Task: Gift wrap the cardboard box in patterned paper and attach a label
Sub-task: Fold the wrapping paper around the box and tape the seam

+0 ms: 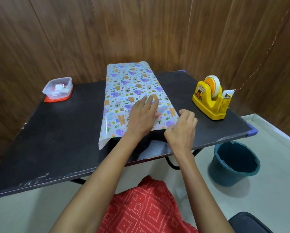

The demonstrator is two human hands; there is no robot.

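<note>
Right now I'm pressing my left hand flat, fingers spread, on the patterned paper while my right hand is pinching its near edge, risking a crooked, loosening fold if either slips.

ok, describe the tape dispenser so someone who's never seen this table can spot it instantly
Start at the black table in front of the wood-panelled wall and go to its far right side, right of the patterned paper. The tape dispenser stands there alone. It is the only bright yellow thing, with a white roll of tape on an orange hub on top.
</note>
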